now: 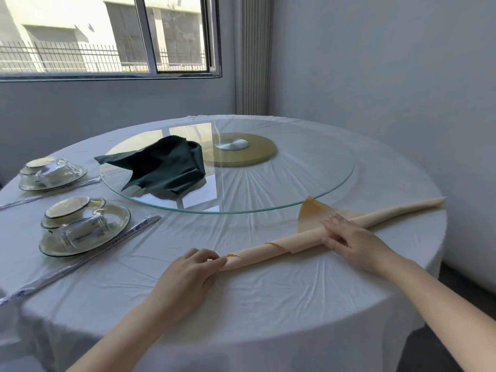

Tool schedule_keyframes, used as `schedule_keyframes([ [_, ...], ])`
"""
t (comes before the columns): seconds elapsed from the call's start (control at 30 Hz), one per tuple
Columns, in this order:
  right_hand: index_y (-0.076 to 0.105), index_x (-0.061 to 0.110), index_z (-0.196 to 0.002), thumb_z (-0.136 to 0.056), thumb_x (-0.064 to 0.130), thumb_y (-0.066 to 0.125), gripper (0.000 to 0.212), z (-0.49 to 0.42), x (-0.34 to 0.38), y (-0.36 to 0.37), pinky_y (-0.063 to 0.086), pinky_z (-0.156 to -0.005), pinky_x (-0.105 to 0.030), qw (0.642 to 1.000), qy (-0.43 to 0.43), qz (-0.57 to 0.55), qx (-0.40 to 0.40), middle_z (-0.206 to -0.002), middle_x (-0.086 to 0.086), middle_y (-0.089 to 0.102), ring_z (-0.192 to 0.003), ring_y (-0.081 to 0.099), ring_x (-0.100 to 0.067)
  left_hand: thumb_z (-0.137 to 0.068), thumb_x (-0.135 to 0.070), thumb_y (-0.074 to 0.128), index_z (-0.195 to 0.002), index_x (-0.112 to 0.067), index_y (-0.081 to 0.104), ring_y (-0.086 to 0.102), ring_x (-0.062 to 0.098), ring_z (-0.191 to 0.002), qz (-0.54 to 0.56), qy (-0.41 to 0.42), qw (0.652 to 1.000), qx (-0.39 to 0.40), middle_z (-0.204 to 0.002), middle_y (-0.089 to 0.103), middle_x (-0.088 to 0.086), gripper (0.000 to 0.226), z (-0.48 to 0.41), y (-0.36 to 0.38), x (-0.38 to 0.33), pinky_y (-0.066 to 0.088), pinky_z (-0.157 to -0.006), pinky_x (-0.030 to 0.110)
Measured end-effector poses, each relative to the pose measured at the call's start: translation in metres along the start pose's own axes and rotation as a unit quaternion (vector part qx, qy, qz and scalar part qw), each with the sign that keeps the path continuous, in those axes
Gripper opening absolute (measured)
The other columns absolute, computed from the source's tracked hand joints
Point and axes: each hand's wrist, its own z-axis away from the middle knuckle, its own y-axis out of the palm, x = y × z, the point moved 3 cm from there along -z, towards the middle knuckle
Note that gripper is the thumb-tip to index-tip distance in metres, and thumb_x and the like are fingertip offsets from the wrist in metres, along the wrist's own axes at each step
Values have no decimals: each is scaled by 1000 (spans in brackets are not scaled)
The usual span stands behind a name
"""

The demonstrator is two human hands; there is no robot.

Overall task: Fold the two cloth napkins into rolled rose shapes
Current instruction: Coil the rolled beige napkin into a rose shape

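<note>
The rolled peach napkin (271, 252) runs across the counter (268, 304) from near left to far right. The left hand (190, 275) pinches its near end; the right hand (354, 242) presses straight fingers on its middle.

The peach napkin (268, 251) lies rolled into a long tube, the dark green napkin (163, 167) crumpled on the glass turntable (308, 178).
</note>
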Motion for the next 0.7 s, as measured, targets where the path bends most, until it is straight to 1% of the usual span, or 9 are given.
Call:
schedule_keyframes([
  [0.07,30,27,-144,-95,40,45,53,5,23,7,4,-110,-15,999,-41,2,12,-154,3,19,-135,5,4,-83,-28,40,-108,-29,67,61,15,-75,-6,12,1000,4,-96,66,-10,36,4,-3,1,48,-56,19],
  [0.1,28,29,-145,-94,51,39,57,7,33,13,2,-111,-16,998,-55,16,28,-154,5,15,-134,3,5,-82,-28,40,-109,-30,66,61,15,-75,-7,21,1000,5,-97,65,-10,36,7,-3,2,48,-55,19],
  [0.17,24,32,-146,-77,81,10,86,11,45,25,-1,-111,-16,994,-81,48,56,-151,14,7,-134,-3,6,-83,-27,40,-112,-32,61,60,14,-76,4,30,999,12,-99,63,-10,36,13,-6,5,50,-55,21],
  [0.2,23,32,-146,-65,88,-4,101,12,47,29,-3,-110,-16,993,-83,56,65,-147,18,3,-134,-5,6,-84,-27,40,-114,-34,59,59,14,-78,9,32,999,17,-100,63,-9,36,16,-7,8,50,-56,22],
  [0.27,21,33,-146,-56,90,-14,112,12,45,33,-5,-110,-14,993,-80,60,64,-143,20,0,-134,-6,6,-87,-32,40,-115,-36,56,59,13,-80,25,24,999,19,-100,63,-10,33,20,-9,14,50,-59,23],
  [0.43,22,33,-145,-60,89,-10,107,12,42,32,-6,-109,-12,995,-72,48,58,-144,20,3,-136,-4,5,-81,-53,48,-112,-39,56,61,15,-80,22,6,1000,13,-94,64,-16,35,14,-14,20,50,-65,26],
  [0.53,23,30,-145,-64,89,-4,104,12,43,32,-4,-110,-12,996,-66,37,56,-146,19,8,-137,-2,5,-77,-64,40,-116,-41,53,59,18,-94,27,5,999,37,-107,61,-14,46,-5,-12,-2,47,-76,32],
  [0.63,25,26,-145,-66,89,3,104,10,39,27,-2,-110,-11,997,-54,29,44,-147,17,12,-138,2,3,-83,-61,35,-127,-33,49,50,17,-113,31,8,997,66,-124,54,-12,54,-40,-6,-34,43,-88,33],
  [0.7,27,26,-145,-68,87,7,100,10,34,22,-1,-110,-13,998,-44,25,34,-150,12,16,-138,4,3,-90,-53,40,-132,-28,49,46,16,-121,55,-6,996,68,-130,52,-9,50,-70,1,-51,41,-94,32],
])
